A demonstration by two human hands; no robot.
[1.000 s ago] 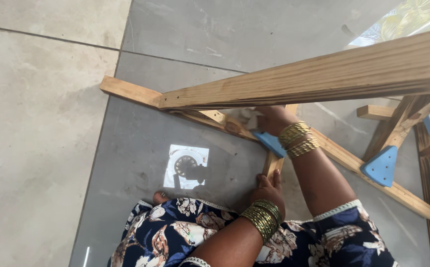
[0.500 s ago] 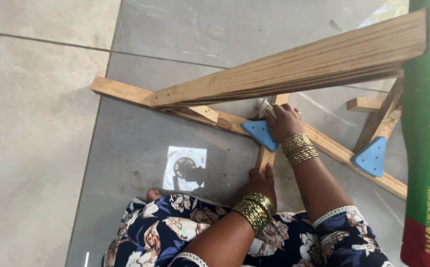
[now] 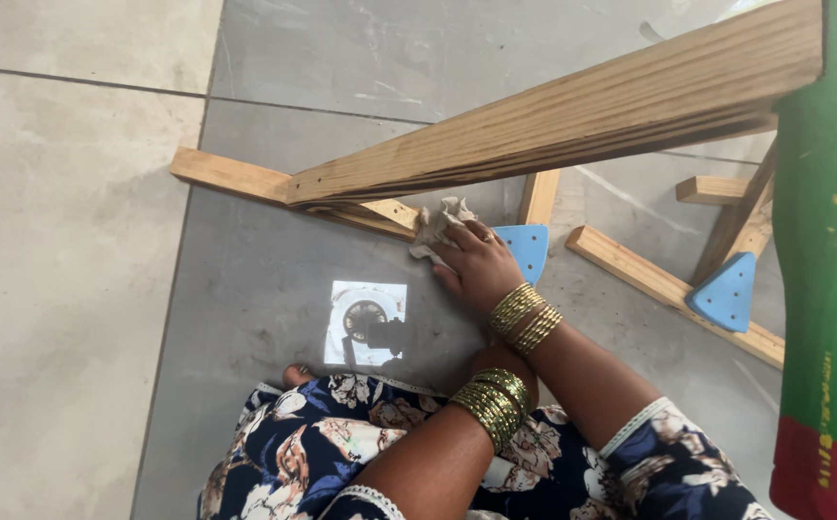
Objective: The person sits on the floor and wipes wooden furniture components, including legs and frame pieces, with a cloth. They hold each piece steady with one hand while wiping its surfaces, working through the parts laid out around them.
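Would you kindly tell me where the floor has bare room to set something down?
The tiled floor lies bare left of the wooden frame, and again behind it at the top. It is crowded around the right hand, which holds a crumpled cloth beside the blue corner bracket.

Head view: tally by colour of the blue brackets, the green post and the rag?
Blue brackets: 2
Green post: 1
Pale rag: 1
Total: 4

Soft daylight, bright floor reflection (image 3: 367,323), perhaps slight blur.
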